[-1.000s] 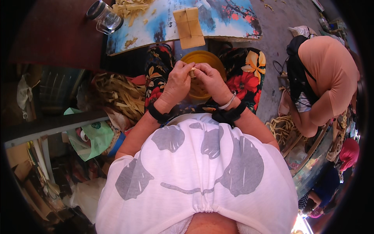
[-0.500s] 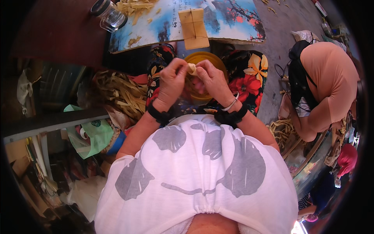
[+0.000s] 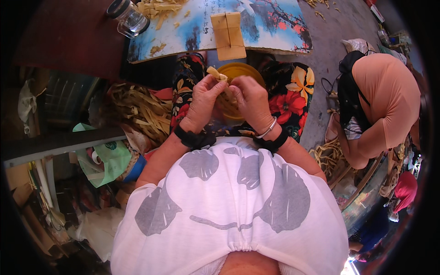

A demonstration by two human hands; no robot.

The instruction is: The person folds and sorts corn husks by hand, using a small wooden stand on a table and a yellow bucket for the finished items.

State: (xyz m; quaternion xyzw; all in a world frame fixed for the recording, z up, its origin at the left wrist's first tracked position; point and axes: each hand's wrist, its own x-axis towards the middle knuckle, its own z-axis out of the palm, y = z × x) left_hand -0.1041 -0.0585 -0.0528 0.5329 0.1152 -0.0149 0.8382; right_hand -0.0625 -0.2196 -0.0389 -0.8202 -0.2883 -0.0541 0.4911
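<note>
Both hands meet above the lap: the left hand point(image 3: 201, 103) and right hand point(image 3: 251, 101) pinch a small pale folded strip point(image 3: 217, 73), possibly dried leaf, over a yellow bowl point(image 3: 238, 73). Beyond lies a painted tabletop point(image 3: 275, 27) bearing a tan folded packet point(image 3: 228, 35).

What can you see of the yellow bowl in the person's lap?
The yellow bowl is round with a smooth rim, plastic by the look of it. It sits upright on the lap, between the flower-patterned trouser legs, just below the painted board. Both hands, left hand and right hand, cover its near half while pinching a pale strip above it. Its contents are hidden.
</note>
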